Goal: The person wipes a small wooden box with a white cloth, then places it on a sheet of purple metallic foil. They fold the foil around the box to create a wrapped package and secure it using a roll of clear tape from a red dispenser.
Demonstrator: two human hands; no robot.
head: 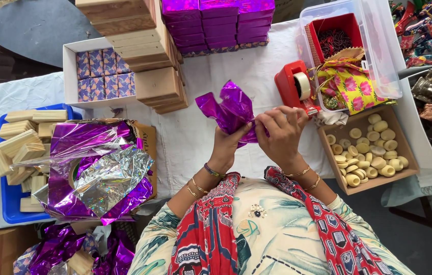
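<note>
White tablecloth (257, 71), purple foil (230, 109) (crumpled)

**Purple foil, red tape, pale wood**

The foil sheet (230, 109) you are folding is shiny purple, like the wrapped boxes (218, 20) stacked ahead. Your tape dispenser (294, 86) is bright red. The cloth pouch (347, 84) is yellow with pink flowers. Your scarf (207, 229) is red with dark blue and white print. The wooden blocks (20, 145) are pale, in a blue tray (8, 203).
</note>
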